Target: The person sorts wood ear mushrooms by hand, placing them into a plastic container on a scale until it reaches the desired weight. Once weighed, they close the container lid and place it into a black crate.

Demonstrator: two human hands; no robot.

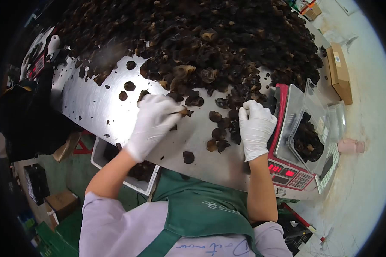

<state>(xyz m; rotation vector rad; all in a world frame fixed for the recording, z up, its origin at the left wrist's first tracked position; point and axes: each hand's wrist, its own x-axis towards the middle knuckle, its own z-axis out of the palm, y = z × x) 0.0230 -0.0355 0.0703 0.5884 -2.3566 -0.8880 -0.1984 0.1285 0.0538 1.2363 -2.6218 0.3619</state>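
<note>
Both hands wear white gloves above a metal table. My left hand is closed, a small brown piece of wood ear mushroom showing at its thumb and fingertips. My right hand has curled fingers, pointing down beside a short row of dark wood ear pieces; whatever lies under the fingertips is hidden. Between the hands are several loose pieces. Right of my right hand, a red digital scale bears an open clear plastic box with wood ears inside.
A large heap of wood ears covers the far table. Below the near edge is a white bin with dark pieces. A cardboard box stands at the right. Another person's gloved hand and a second scale are at upper left.
</note>
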